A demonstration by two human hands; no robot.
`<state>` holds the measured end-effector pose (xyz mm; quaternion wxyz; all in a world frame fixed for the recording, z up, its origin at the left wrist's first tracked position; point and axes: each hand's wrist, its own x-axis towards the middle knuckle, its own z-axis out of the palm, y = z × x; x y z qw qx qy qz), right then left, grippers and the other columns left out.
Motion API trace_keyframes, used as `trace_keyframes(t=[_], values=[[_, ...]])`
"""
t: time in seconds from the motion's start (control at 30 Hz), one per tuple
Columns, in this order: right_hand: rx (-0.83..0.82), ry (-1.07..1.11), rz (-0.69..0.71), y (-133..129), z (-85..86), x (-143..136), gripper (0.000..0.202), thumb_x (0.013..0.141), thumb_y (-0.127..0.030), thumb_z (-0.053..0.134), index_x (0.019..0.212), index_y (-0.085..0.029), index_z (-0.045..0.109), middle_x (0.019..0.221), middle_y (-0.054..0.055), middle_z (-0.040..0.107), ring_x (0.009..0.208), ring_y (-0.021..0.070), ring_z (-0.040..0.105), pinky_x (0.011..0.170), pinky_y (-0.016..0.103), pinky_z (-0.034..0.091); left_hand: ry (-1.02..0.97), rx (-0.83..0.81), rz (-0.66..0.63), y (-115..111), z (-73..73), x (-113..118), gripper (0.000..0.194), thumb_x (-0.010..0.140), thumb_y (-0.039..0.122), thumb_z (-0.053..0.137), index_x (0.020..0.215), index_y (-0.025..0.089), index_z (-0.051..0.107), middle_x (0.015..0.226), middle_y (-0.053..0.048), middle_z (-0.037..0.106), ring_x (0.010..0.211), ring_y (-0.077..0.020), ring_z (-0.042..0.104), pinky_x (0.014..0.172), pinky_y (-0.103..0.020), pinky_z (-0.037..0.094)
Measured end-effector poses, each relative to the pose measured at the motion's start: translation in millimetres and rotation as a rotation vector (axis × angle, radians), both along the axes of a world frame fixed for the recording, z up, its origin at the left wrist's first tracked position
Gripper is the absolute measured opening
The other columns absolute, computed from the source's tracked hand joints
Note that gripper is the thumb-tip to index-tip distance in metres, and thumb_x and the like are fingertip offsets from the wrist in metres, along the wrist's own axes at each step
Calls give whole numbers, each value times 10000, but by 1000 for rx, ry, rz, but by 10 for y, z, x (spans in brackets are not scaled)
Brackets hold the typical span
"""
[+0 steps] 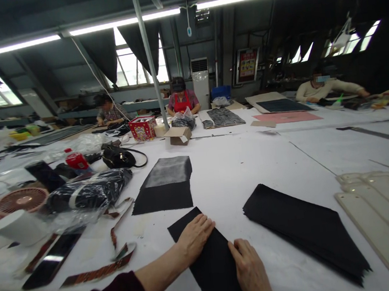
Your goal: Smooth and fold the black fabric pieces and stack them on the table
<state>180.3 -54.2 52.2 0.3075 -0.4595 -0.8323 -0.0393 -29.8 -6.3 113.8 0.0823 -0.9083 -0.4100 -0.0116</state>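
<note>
A folded piece of black fabric (pixel 218 275) lies at the near edge of the white table. My left hand (pixel 195 238) rests flat on its upper part, fingers stretched out. Along the fabric's right edge, my right hand (pixel 251 267) has thumb and fingers closed on the cloth. Beyond them lies another black fabric piece (pixel 165 197) with a greyish patch (pixel 165 170) on its far half. To the right is a fanned stack of black fabric pieces (pixel 304 231).
Pale templates (pixel 386 222) lie at right, a long dark strip (pixel 377 134) behind. At left are a phone (pixel 53 260), tape measure (pixel 103 270), white cup (pixel 18 228), pink fan (pixel 21 200), plastic-wrapped bundle (pixel 91 191) and black bag (pixel 119 156). Several people sit across the table.
</note>
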Motion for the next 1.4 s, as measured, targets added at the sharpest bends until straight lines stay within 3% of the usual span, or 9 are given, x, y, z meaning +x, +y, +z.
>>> trace_keyframes(t=[0.23,0.43,0.6,0.8,1.03,1.17,1.3,1.4], values=[[17,18,-8,-77,42,70,349,855,14,392,1111,-166,548,883,53,529,810,185,512,702,305,430,41,11,3,-121,-77,60,523,914,203,466,1421,237,345,1297,-102,509,1243,-226,446,1103,-399,232],[-15,-6,-26,-148,44,126,370,850,24,395,1114,-183,550,894,49,530,823,187,509,718,309,428,53,21,-35,-140,-57,185,458,902,146,461,1358,172,426,1252,-95,555,1224,-230,441,1108,-388,236],[-4,-17,-13,-185,30,192,365,827,39,416,1106,-154,548,903,59,527,821,199,494,727,327,422,-27,-44,-18,-187,-40,243,482,899,109,419,1378,139,378,1215,-95,556,1161,-200,486,1090,-343,285],[15,-43,-13,-214,41,232,378,797,49,431,1100,-139,555,905,65,540,819,209,487,716,336,409,7,-33,-55,-272,-33,250,533,923,184,475,1425,292,331,1263,-90,509,1218,-220,459,1083,-383,291],[2,-62,-78,-356,52,323,383,783,34,450,1087,-162,578,917,61,573,831,215,502,732,351,392,45,-1,-80,-288,3,341,469,922,175,461,1385,212,397,1269,-89,533,1228,-230,438,1125,-409,203],[-27,-18,-131,-465,64,370,433,774,27,457,1128,-192,577,1012,63,604,899,223,518,766,358,391,5,-77,-105,-298,35,372,480,908,156,446,1385,175,399,1232,-87,553,1173,-212,476,1115,-360,234],[-36,15,-152,-515,76,379,466,770,12,461,1159,-217,577,1065,58,615,930,221,527,776,357,394,-5,-99,-124,-346,56,402,566,907,192,473,1440,302,317,1188,-64,548,1141,-208,498,1103,-384,250],[-45,32,-142,-514,79,397,455,786,-8,465,1170,-221,579,1077,53,618,943,217,531,783,358,395,30,-61,-162,-368,67,402,507,941,246,450,1424,351,339,1247,-78,514,1210,-239,447,1101,-427,234]])
